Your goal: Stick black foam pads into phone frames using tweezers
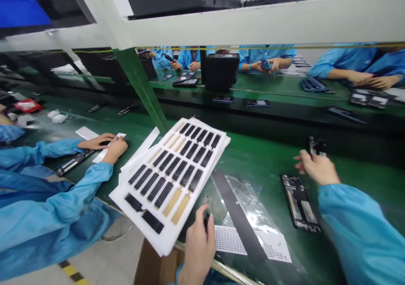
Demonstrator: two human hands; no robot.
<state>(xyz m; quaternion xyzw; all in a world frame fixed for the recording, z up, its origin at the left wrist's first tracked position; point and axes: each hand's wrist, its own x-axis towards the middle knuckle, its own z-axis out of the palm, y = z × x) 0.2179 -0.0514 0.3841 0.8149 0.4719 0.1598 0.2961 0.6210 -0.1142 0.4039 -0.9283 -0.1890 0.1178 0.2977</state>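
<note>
Co-worker's 2 hands (104,146): left of the white foam tray (139,221), on papers (85,133). Tray: rows of black strips (167,171), 2 tan strips (181,209). Left hand (198,251): just right of the tray, fingers (202,221) pinched on a small dark item (207,215), its detail unclear. Perforated sheet (230,239) in clear plastic bag (245,200): right of the tray. Phone frame (299,202): farther right of the tray, flat on the bench, long axis running far-left to near-right, right hand nearer than left. Right hand (318,167): fingers (303,158) clenched on a black frame part (317,146), which stands upright just above the phone frame.
</note>
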